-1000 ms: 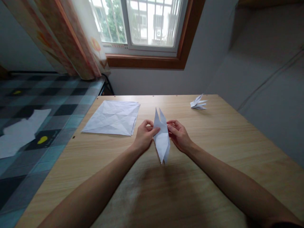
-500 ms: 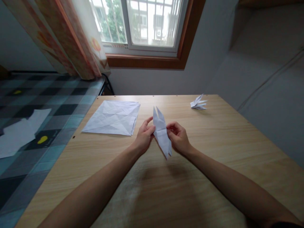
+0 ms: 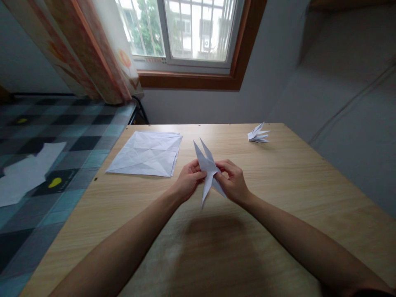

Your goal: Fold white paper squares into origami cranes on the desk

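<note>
A white folded paper figure [image 3: 206, 167] with two pointed tips at the top and two spread flaps at the bottom is held above the wooden table [image 3: 278, 198]. My left hand [image 3: 187, 181] pinches its left side, fingers closed on the paper. Closed on the right side is my right hand [image 3: 234, 181], thumb and fingers over the middle fold. A stack of creased white square sheets [image 3: 145, 152] lies flat to the left of my hands. A finished folded paper piece [image 3: 258, 133] with several points rests at the table's far right.
A bed with a checked grey-blue cover [image 3: 46, 165] runs along the table's left edge, with white paper scraps [image 3: 27, 171] on it. A window [image 3: 185, 29] and a patterned curtain [image 3: 93, 49] are behind the table. A grey wall stands to the right.
The figure has tilted leftward at its top, and its lower end has split into two separate flaps. Both hands have closed in tighter on its middle.
</note>
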The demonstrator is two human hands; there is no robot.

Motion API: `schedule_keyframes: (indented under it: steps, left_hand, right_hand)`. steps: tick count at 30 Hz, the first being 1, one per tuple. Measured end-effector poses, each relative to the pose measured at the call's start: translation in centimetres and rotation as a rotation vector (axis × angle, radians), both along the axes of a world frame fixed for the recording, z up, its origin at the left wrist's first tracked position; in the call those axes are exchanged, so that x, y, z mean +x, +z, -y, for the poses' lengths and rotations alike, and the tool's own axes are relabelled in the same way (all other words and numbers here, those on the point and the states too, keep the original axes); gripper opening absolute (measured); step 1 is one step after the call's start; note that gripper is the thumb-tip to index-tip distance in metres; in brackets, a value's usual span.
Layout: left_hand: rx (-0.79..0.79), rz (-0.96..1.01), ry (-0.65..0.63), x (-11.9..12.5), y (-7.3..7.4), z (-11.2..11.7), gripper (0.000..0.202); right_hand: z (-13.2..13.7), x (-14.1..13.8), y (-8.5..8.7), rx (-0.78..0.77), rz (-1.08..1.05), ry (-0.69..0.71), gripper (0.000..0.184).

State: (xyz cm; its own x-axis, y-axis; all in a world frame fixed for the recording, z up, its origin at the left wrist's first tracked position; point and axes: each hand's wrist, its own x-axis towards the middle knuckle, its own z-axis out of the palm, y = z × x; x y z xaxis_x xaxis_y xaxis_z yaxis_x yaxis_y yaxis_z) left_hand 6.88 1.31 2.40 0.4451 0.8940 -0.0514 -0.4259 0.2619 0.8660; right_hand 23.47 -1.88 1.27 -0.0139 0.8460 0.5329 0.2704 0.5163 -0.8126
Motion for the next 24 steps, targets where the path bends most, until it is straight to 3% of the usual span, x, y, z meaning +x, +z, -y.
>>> schedule_keyframes:
  steps: [9,11,14,17,20,24]
  left_hand:
    - [0.018,-0.061,0.038,0.3,0.0,-0.1,0.020]
    - [0.026,-0.064,0.034,0.4,-0.2,-0.2,0.019]
    - [0.035,-0.068,0.009,0.4,-0.4,-0.2,0.018]
    - [0.059,-0.077,0.014,0.4,-0.5,-0.1,0.019]
    - [0.110,-0.109,0.061,0.4,-0.3,-0.1,0.017]
    - [0.229,-0.197,0.091,0.5,-0.2,0.2,0.014]
  right_hand:
    - [-0.1,-0.5,-0.9,-0.244,-0.319,0.010,0.015]
    - [0.1,-0.7,-0.7,-0.206,-0.313,-0.027,0.019]
    - [0.5,-0.6,-0.2,-0.014,-0.103,-0.126,0.001]
    - [0.7,-0.4,0.2,0.095,0.067,-0.131,0.012]
    - [0.5,-0.4,0.2,-0.015,0.036,-0.043,0.010]
    - [0.2,-0.7,0.1,-0.253,-0.199,0.067,0.013]
